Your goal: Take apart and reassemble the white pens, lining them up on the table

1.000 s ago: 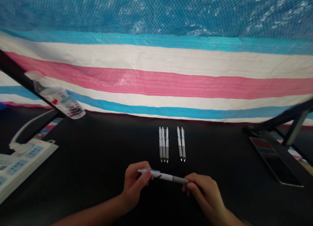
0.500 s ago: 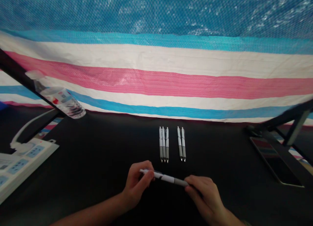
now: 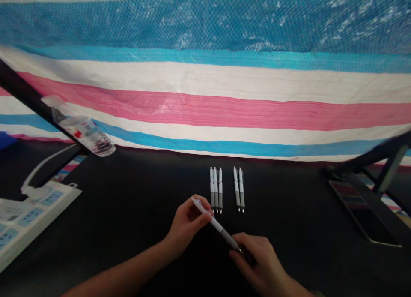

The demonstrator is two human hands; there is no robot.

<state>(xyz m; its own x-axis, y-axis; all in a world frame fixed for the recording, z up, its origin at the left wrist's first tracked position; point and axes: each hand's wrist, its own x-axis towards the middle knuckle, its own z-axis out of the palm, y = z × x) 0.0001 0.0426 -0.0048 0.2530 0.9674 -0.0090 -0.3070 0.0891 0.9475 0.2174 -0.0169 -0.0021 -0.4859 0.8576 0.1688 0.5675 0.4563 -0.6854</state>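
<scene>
A white ballpoint pen (image 3: 217, 225) with a grey grip slants down to the right between my hands. My left hand (image 3: 189, 222) pinches its upper barrel between thumb and fingers, and the push-button end sticks up past the fingers. At the lower end, my right hand (image 3: 260, 258) has its thumb and fingers closed around the metal tip, which shows partly between them. Beyond the hands, three similar pens (image 3: 216, 190) lie side by side on the black table (image 3: 144, 194). Two more pens (image 3: 239, 190) lie just right of them, all tips toward me.
A white power strip (image 3: 38, 215) with a plugged-in cable is at the left. Behind it, a water bottle (image 3: 90, 134) appears tilted beside a black bar. On the right, a phone (image 3: 362, 211) lies by a black stand (image 3: 369, 160). A striped tarp (image 3: 205, 108) hangs behind the table.
The held pen has turned steeper, its button end up and its tip down. My left hand has risen slightly to the right; my right hand has shifted a little left and lower.
</scene>
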